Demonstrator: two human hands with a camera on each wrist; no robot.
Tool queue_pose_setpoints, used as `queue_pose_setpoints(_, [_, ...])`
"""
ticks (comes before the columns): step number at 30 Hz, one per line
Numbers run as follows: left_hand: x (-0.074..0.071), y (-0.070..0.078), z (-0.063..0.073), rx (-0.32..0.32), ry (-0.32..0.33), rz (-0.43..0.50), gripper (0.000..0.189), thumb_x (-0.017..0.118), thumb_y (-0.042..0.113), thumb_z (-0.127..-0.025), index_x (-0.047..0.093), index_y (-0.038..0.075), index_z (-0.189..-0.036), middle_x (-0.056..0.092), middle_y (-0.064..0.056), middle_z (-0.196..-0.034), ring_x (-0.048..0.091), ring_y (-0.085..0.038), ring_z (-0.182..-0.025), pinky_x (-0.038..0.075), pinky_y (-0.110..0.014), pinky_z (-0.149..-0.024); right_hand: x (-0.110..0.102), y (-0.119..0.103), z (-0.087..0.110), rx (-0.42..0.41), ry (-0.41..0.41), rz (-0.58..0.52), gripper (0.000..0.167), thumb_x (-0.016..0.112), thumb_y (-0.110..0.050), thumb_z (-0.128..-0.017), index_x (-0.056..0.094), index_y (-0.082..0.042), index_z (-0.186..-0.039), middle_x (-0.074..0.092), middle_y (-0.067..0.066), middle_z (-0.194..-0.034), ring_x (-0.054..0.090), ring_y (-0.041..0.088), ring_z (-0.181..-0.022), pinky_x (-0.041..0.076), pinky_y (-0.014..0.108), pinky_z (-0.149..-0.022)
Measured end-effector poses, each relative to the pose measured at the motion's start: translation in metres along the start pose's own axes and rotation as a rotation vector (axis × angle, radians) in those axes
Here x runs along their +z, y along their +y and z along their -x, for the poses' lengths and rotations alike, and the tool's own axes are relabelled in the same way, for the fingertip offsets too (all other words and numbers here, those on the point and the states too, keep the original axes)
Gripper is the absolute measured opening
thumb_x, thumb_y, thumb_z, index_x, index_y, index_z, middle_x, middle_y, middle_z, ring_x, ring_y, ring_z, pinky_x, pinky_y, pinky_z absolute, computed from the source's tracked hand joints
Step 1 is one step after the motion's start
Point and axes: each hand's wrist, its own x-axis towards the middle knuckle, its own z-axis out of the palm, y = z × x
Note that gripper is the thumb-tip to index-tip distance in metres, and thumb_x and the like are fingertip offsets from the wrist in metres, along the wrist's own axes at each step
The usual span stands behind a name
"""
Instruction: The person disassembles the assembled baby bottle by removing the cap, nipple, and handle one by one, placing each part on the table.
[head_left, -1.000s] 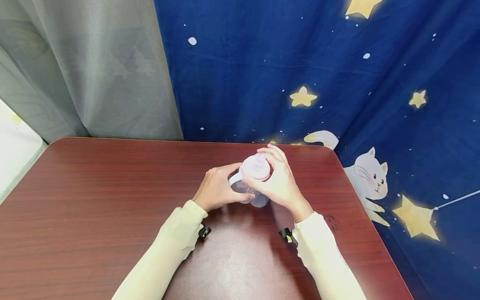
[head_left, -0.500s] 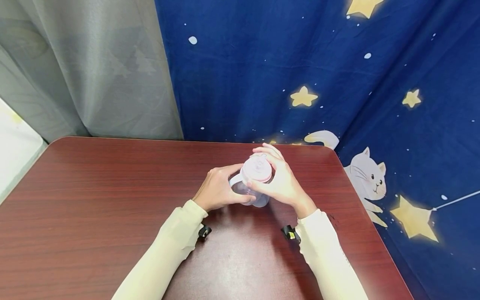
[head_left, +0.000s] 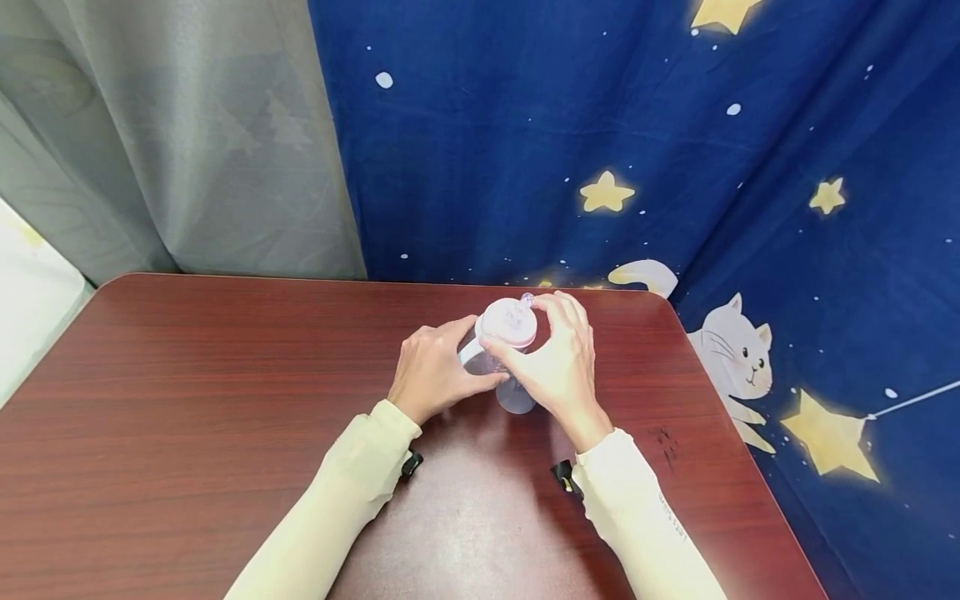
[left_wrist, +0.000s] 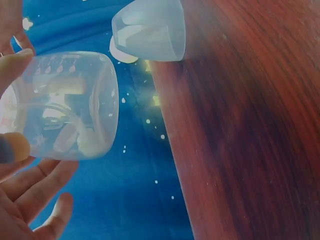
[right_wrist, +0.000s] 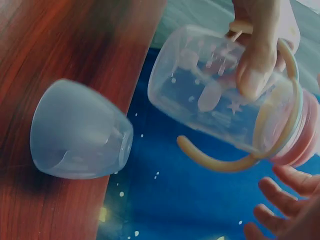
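A clear baby bottle (right_wrist: 200, 112) with a pink collar (head_left: 508, 325) and curved side handles (right_wrist: 215, 163) is held above the table, its teat (head_left: 527, 300) at the top. My left hand (head_left: 431, 375) grips the bottle's body from the left, thumb across the near side. At the collar is my right hand (head_left: 564, 367), thumb on the near edge and index finger by the teat; its other fingers spread loosely in the right wrist view. Beneath the bottle, a translucent bottle cap (right_wrist: 80, 130) stands on the table, partly hidden in the head view.
The brown wooden table (head_left: 225, 400) has its back edge close behind the bottle. Beyond it hang a grey curtain (head_left: 210, 150) and a blue curtain (head_left: 480, 150) with stars and a cat. Black wrist cameras sit below both cuffs.
The bottle has shifted slightly up and left in the head view, so more of the cap shows. My right hand's fingers have moved from the collar's far side toward its right.
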Motion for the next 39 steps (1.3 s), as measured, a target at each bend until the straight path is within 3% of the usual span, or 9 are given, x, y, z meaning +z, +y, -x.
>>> queue_pose_setpoints(4, [0.002, 0.001, -0.001, 0.024, 0.042, -0.024, 0.072, 0.087, 0.06, -0.059, 0.068, 0.012, -0.109, 0.072, -0.002, -0.087, 0.059, -0.018, -0.065, 0.045, -0.035, -0.06, 0.004, -0.004, 0.002, 0.008, 0.068, 0.038, 0.07, 0.084, -0.06, -0.066, 0.067, -0.01, -0.113, 0.064, 0.004, -0.118, 0.044, 0.023, -0.128, 0.032, 0.05, -0.103])
queue_pose_setpoints(10, [0.001, 0.002, -0.001, 0.043, 0.043, -0.025, 0.072, 0.088, 0.058, -0.06, 0.067, 0.011, -0.109, 0.072, -0.003, -0.086, 0.06, -0.016, -0.067, 0.046, -0.035, -0.062, 0.005, -0.004, 0.002, -0.003, 0.086, 0.045, 0.067, 0.084, -0.058, -0.067, 0.069, -0.009, -0.11, 0.064, 0.005, -0.115, 0.045, 0.024, -0.126, 0.033, 0.049, -0.102])
queue_pose_setpoints(17, [0.0, 0.001, 0.0, -0.017, -0.019, 0.051, 0.074, 0.087, 0.058, -0.059, 0.069, 0.014, -0.116, 0.073, 0.0, -0.092, 0.06, -0.017, -0.066, 0.048, -0.035, -0.056, -0.002, 0.0, -0.004, -0.048, -0.016, -0.054, 0.063, 0.087, -0.044, -0.07, 0.069, -0.004, -0.115, 0.064, 0.01, -0.12, 0.045, 0.026, -0.128, 0.033, 0.045, -0.107])
queue_pose_setpoints(26, [-0.002, 0.0, 0.001, -0.036, -0.08, 0.106, 0.074, 0.085, 0.061, -0.061, 0.069, 0.018, -0.119, 0.073, 0.003, -0.093, 0.061, -0.013, -0.07, 0.048, -0.033, -0.058, -0.005, 0.009, -0.007, -0.112, -0.149, -0.204, 0.058, 0.085, -0.026, -0.071, 0.066, -0.003, -0.12, 0.058, 0.01, -0.129, 0.038, 0.025, -0.135, 0.029, 0.045, -0.112])
queue_pose_setpoints(39, [-0.002, 0.001, 0.003, -0.042, -0.099, 0.111, 0.077, 0.085, 0.061, -0.061, 0.068, 0.017, -0.121, 0.073, 0.003, -0.097, 0.061, -0.014, -0.072, 0.048, -0.035, -0.06, -0.006, 0.011, -0.009, -0.151, -0.244, -0.267, 0.064, 0.077, -0.023, -0.072, 0.06, -0.002, -0.131, 0.053, 0.013, -0.138, 0.034, 0.026, -0.139, 0.025, 0.046, -0.115])
